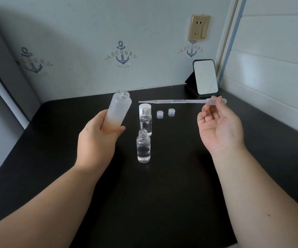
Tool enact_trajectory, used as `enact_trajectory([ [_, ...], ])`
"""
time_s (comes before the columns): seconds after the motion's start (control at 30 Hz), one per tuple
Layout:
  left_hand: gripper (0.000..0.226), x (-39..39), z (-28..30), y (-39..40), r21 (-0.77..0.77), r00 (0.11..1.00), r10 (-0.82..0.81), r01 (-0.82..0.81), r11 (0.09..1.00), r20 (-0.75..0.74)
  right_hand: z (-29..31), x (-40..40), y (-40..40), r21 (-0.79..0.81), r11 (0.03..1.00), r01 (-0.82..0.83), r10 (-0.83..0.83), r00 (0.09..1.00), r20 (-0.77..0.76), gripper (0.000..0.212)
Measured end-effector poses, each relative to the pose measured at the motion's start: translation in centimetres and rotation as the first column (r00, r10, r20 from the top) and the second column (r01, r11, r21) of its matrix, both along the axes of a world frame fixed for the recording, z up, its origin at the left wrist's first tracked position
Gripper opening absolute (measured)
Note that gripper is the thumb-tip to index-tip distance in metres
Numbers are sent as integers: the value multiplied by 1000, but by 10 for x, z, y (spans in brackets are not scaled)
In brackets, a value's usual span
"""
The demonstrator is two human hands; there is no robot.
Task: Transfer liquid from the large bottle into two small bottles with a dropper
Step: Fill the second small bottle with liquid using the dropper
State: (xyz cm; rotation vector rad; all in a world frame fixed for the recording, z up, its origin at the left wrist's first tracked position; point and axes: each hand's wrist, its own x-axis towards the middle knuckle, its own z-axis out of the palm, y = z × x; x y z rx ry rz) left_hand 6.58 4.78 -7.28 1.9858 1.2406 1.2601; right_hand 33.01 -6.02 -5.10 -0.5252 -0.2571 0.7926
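A home room: anchor-print wallpaper (121,54), a wall socket (199,27) and a stand mirror (205,77).

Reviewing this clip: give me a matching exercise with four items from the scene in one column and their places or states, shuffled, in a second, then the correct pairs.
Things:
1. large bottle
2. dropper
3. near small bottle
4. two small caps

States:
A. lying on the table, off their bottles
B. pinched at the bulb by the right hand
C. gripped tilted in the left hand
D. standing open, partly filled

Pairs: 1-C, 2-B, 3-D, 4-A
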Motion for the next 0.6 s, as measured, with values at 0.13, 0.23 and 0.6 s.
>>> enact_trajectory([
  [0.13,39,1,0,-2,-65,998,13,-9,998,62,0,-1,0,-12,1000,-4,4,1000,-8,18],
  [0.23,47,2,-1,0,-92,996,34,-26,995,82,0,0,1,-1,1000,-16,16,1000,-20,14],
  [0.6,58,0,1,-4,-131,981,10,16,991,195,0,1,2,-13,1000,-17,17,999,36,19],
])
